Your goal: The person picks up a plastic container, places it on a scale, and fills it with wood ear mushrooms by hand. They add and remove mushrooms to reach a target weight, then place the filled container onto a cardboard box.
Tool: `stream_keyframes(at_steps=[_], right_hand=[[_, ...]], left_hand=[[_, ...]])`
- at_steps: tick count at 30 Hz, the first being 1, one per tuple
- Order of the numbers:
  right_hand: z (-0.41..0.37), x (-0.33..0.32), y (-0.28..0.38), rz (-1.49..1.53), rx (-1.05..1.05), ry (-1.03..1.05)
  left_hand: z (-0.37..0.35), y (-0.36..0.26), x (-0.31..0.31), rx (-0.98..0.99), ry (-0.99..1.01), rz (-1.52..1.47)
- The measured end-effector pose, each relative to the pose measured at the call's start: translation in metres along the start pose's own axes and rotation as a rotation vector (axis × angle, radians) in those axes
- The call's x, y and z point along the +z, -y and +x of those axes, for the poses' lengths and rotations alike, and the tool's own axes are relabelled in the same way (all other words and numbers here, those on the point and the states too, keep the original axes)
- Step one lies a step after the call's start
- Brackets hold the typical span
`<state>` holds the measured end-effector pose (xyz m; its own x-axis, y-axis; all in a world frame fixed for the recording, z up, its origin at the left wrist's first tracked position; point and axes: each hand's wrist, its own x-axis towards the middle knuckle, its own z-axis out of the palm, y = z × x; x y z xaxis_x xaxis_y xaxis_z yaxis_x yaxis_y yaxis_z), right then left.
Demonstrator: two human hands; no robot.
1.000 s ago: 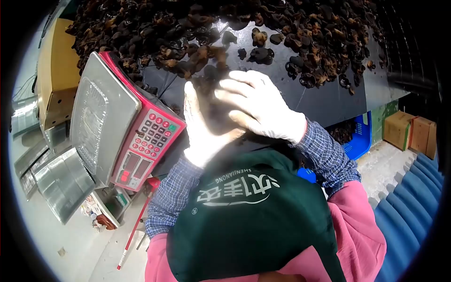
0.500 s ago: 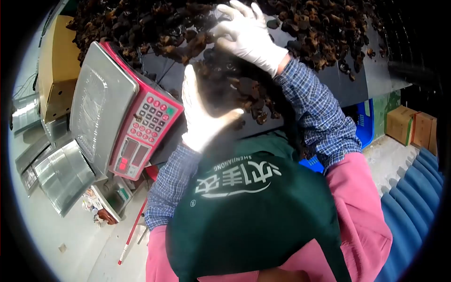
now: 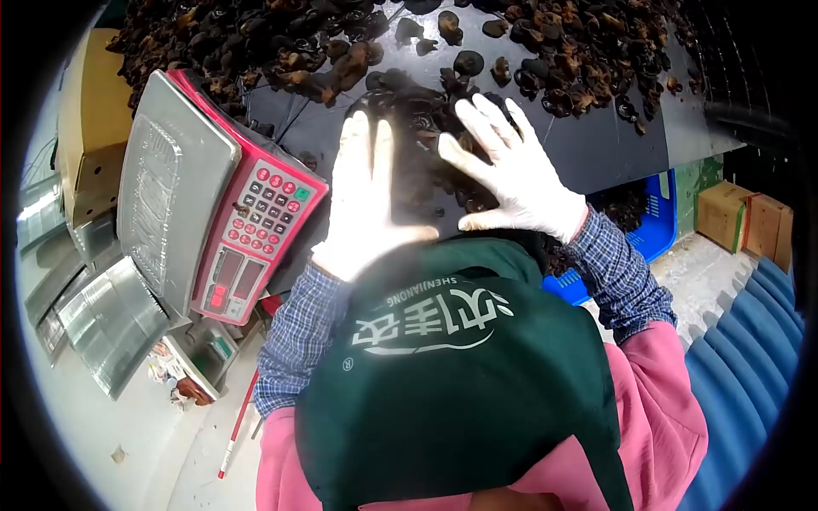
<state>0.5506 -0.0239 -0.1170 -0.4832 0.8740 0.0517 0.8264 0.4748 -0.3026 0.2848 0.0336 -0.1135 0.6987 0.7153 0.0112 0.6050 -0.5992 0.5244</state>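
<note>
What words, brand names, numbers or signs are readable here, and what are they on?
"SHENJIANONG": green apron, upside down in this view.
"®": same apron.
Larger stylised Chinese characters, also there: too stylised to quote surely.
Electronic scale: keypad and display markings too small or blurred to read.

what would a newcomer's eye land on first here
Probably the white-gloved left hand and right hand, spread on either side of dark, curled pieces on the table. The red scale left of them and green apron below likely come next.
</note>
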Motion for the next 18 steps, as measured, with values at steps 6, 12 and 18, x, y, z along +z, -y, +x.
stream_keyframes(at_steps=[6, 12, 18], right_hand=[[0.058, -0.007, -0.022, 0.037, 0.054, -0.145], [0.106, -0.001, -0.036, 0.171, 0.121, -0.214], [0.12, -0.039, -0.036, 0.664, 0.101, -0.249]], left_hand=[[0.041, 0.005, 0.003, -0.003, -0.135, -0.087], [0.083, 0.025, 0.003, -0.015, -0.345, -0.294], [0.093, 0.018, -0.038, 0.0, -0.333, -0.601]])
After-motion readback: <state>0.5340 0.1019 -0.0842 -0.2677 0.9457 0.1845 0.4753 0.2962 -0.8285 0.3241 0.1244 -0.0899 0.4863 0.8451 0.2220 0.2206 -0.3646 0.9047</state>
